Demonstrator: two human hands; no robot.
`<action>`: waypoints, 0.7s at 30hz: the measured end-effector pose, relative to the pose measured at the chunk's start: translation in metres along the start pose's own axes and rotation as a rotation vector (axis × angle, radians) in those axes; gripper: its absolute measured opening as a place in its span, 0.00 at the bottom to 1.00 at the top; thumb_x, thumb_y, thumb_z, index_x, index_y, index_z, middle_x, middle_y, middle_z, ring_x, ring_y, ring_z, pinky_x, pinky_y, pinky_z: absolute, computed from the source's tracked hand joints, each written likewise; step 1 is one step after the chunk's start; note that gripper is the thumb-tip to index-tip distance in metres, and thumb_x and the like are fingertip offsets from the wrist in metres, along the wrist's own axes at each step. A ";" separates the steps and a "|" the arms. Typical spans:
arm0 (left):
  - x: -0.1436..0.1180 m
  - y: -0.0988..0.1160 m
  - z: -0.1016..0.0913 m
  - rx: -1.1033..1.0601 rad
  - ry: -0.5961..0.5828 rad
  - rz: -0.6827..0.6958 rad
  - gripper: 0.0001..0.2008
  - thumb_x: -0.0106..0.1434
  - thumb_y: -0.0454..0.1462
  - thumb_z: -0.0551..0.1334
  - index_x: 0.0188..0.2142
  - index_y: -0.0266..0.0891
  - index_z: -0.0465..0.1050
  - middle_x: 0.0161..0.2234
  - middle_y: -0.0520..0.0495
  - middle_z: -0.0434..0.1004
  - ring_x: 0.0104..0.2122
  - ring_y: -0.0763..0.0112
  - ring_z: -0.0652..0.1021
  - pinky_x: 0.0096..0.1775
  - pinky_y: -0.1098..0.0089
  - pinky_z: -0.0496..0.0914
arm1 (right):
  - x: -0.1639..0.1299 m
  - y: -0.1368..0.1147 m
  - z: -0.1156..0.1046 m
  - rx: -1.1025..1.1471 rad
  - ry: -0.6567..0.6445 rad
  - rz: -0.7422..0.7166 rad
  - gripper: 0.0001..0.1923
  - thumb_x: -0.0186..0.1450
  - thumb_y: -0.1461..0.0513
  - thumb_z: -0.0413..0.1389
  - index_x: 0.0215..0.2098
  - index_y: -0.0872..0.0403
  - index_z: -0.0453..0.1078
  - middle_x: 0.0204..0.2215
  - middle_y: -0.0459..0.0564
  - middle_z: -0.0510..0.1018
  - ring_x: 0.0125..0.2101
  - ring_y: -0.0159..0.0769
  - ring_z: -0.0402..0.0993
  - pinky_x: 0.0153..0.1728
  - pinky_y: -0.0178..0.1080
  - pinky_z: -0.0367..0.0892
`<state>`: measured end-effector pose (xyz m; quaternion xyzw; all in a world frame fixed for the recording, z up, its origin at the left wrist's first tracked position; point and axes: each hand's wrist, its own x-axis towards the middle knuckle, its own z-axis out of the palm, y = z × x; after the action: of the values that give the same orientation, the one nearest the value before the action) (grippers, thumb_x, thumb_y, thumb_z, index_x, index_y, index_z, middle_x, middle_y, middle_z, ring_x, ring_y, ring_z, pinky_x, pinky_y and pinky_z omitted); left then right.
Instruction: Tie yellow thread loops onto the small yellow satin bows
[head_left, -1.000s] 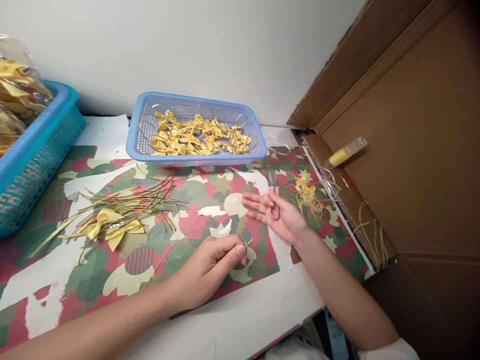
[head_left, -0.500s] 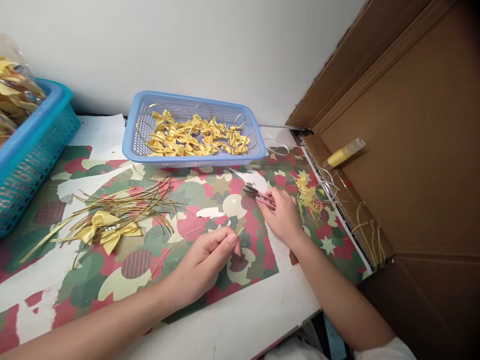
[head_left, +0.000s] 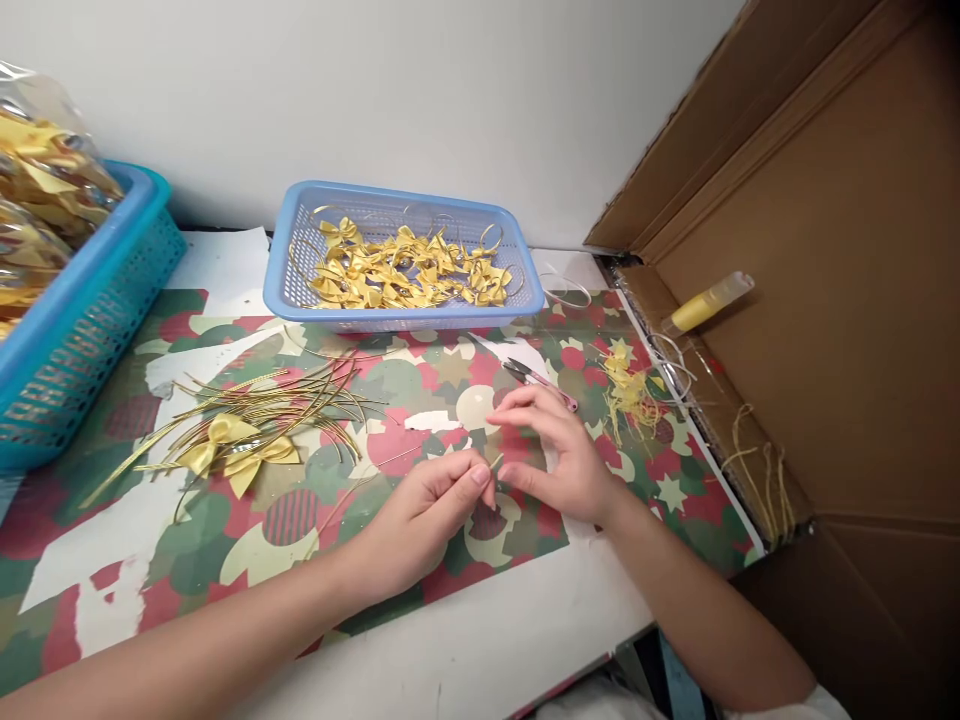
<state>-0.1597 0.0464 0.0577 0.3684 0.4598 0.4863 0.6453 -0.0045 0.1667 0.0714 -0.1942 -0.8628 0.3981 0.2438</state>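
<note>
My left hand (head_left: pixel 439 510) is closed in a pinch on a thin gold cord (head_left: pixel 496 461), whose short end sticks out past the fingertips. Most of what it grips is hidden by the fingers. Fingers apart and with nothing in them, my right hand (head_left: pixel 562 455) hovers just right of that cord end. Behind it, a pair of small snips (head_left: pixel 531 374) with dark blades and pink handles lies on the table. To the left, a bundle of gold cords (head_left: pixel 300 400) is spread out, with yellow ribbon bows (head_left: pixel 221 445) at its near side.
A blue basket (head_left: pixel 405 318) of yellow bows stands at the back. Another blue basket (head_left: pixel 82 340) with bagged bows is at far left. Yellow thread scraps (head_left: pixel 630 390) lie at right, beside a cardboard wall (head_left: pixel 795 350) with a yellow tube (head_left: pixel 709 303) near it.
My right hand has let go of the snips, opened, and come left and nearer to my left hand. My left hand keeps its pinch. The whole view has shifted slightly.
</note>
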 end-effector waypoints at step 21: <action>0.006 0.000 -0.012 -0.527 0.137 -0.039 0.16 0.61 0.47 0.66 0.26 0.37 0.70 0.23 0.54 0.63 0.20 0.79 0.59 0.24 0.76 0.57 | -0.001 0.004 -0.003 -0.181 0.217 -0.204 0.08 0.56 0.70 0.59 0.24 0.52 0.68 0.26 0.45 0.74 0.31 0.34 0.66 0.37 0.43 0.62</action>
<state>-0.1706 0.0525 0.0527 0.1450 0.3669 0.6006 0.6955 -0.0017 0.1699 0.0695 -0.1687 -0.8789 0.2688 0.3561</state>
